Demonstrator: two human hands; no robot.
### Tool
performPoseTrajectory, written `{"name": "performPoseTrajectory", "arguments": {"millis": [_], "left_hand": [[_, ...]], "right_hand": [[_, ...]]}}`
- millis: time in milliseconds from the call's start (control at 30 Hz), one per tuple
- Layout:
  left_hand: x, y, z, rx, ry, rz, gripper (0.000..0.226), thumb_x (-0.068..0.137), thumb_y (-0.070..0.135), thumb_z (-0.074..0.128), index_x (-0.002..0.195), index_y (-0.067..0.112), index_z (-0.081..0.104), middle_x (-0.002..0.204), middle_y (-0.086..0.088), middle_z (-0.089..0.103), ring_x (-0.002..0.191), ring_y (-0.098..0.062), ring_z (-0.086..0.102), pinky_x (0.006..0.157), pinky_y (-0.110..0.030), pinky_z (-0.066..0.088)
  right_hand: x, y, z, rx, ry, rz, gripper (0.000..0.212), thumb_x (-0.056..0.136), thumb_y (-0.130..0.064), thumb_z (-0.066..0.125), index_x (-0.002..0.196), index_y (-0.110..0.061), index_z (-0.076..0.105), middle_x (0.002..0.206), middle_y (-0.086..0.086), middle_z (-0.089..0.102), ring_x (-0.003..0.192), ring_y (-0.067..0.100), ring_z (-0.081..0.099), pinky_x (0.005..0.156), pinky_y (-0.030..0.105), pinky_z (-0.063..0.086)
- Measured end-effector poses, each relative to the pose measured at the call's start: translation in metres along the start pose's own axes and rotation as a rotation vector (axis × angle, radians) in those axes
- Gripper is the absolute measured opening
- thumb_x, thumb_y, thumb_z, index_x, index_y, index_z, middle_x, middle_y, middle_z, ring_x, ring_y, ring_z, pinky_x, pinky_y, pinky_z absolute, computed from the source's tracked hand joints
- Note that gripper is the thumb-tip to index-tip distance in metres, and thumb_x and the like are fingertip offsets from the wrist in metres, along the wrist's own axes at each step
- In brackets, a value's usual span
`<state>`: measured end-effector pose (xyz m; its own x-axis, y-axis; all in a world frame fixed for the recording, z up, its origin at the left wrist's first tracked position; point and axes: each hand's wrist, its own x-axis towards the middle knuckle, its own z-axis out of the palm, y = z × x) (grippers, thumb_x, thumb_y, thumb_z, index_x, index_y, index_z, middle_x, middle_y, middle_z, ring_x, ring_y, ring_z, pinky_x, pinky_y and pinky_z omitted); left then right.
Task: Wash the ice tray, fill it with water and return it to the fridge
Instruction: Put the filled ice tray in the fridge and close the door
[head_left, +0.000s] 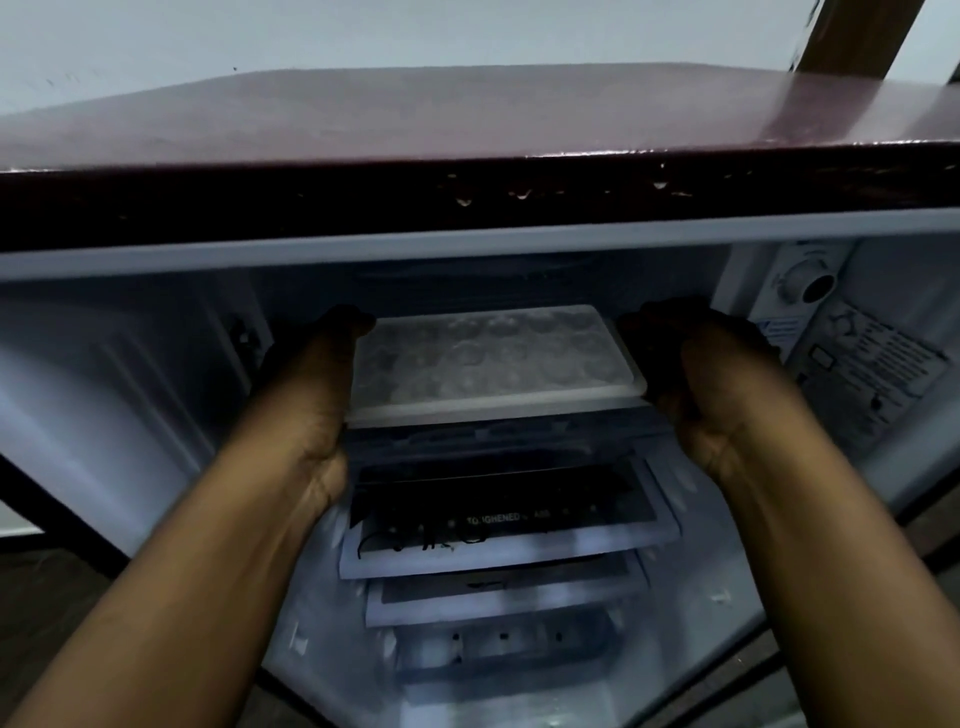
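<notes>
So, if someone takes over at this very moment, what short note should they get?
The left hand grips the ice tray at its left end, the right hand at its right end. The tray is level at the top compartment of the open fridge, above the glass shelf. Its cells look full or frosted; washing cannot be confirmed. Left, if it is filled: slide it in, release, shut the fridge.
</notes>
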<state>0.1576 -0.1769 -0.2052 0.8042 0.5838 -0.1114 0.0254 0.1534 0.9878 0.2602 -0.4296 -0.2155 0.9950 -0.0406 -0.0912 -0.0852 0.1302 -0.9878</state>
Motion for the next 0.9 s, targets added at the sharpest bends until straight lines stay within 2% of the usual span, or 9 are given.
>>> {"name": "performPoseTrajectory", "arguments": {"millis": [200,333,433,567,667,733,767,833,900], "left_hand": [[0.004,0.001,0.004,0.046,-0.003,-0.015,0.024,0.1,0.036,0.067,0.079,0.025,0.065,0.069,0.0,0.063,0.058,-0.018,0.059,0.054,-0.023,0.044],[0.008,-0.001,0.005,0.098,-0.016,0.031,0.019,0.102,0.04,0.066,0.102,0.021,0.068,0.093,-0.004,0.067,0.083,-0.024,0.06,0.073,-0.033,0.047],[0.008,0.002,0.011,0.143,0.014,0.059,0.014,0.101,0.041,0.067,0.102,0.028,0.069,0.102,-0.001,0.067,0.091,-0.021,0.061,0.082,-0.035,0.05],[0.007,0.002,0.012,0.25,0.029,0.1,0.044,0.103,0.046,0.064,0.143,0.029,0.062,0.135,0.003,0.063,0.12,-0.022,0.06,0.102,-0.035,0.05],[-0.001,-0.008,0.004,0.445,0.032,0.175,0.052,0.104,0.052,0.058,0.154,0.039,0.05,0.147,0.014,0.054,0.121,-0.012,0.059,0.096,-0.022,0.04],[-0.011,-0.021,-0.001,0.741,0.063,0.31,0.063,0.104,0.056,0.052,0.162,0.037,0.039,0.164,0.007,0.044,0.144,-0.019,0.048,0.11,-0.024,0.033],[-0.018,-0.027,-0.002,0.851,0.084,0.398,0.067,0.104,0.058,0.048,0.165,0.034,0.034,0.17,0.003,0.037,0.153,-0.024,0.038,0.119,-0.029,0.029],[-0.031,-0.036,-0.002,1.005,0.09,0.552,0.075,0.102,0.061,0.039,0.167,0.026,0.031,0.175,-0.007,0.027,0.16,-0.029,0.022,0.125,-0.035,0.017],[-0.035,-0.045,0.0,1.161,0.008,0.702,0.078,0.101,0.062,0.032,0.168,0.022,0.031,0.176,-0.012,0.021,0.163,-0.034,0.012,0.131,-0.048,0.013]], "right_hand": [[0.006,0.0,0.006,-0.007,-0.018,0.0,0.015,0.097,-0.021,0.075,0.084,-0.025,0.08,0.082,-0.007,0.08,0.078,0.012,0.076,0.066,0.025,0.06],[0.007,0.002,0.012,-0.044,-0.017,-0.023,0.029,0.096,-0.024,0.075,0.071,-0.035,0.083,0.077,-0.01,0.078,0.089,0.018,0.073,0.077,0.035,0.061],[0.006,-0.002,0.011,-0.082,-0.013,-0.038,0.035,0.095,-0.021,0.073,0.067,-0.04,0.082,0.073,-0.008,0.078,0.076,0.013,0.075,0.077,0.036,0.063],[0.0,-0.001,0.008,-0.208,-0.002,-0.11,0.025,0.093,-0.017,0.071,0.071,-0.027,0.078,0.084,-0.007,0.079,0.082,0.014,0.072,0.081,0.035,0.062],[-0.018,0.011,0.008,-0.315,0.136,-0.325,0.009,0.094,-0.021,0.067,0.087,-0.021,0.072,0.074,-0.017,0.071,0.077,0.008,0.065,0.067,0.01,0.048],[-0.039,0.025,0.011,-0.517,0.179,-0.604,0.014,0.096,-0.021,0.06,0.104,-0.015,0.07,0.095,-0.006,0.068,0.088,0.008,0.06,0.074,0.0,0.04],[-0.047,0.036,0.012,-0.63,0.175,-0.741,0.021,0.097,-0.019,0.058,0.113,-0.011,0.07,0.109,0.002,0.067,0.101,0.008,0.059,0.088,0.002,0.039],[-0.061,0.058,0.015,-0.848,0.126,-0.911,0.037,0.096,-0.016,0.059,0.13,-0.002,0.067,0.136,0.016,0.063,0.133,0.026,0.053,0.117,0.032,0.04],[-0.07,0.075,0.021,-1.029,0.099,-0.978,0.05,0.096,-0.02,0.062,0.141,0.001,0.062,0.152,0.021,0.054,0.148,0.044,0.04,0.119,0.063,0.033]]}}
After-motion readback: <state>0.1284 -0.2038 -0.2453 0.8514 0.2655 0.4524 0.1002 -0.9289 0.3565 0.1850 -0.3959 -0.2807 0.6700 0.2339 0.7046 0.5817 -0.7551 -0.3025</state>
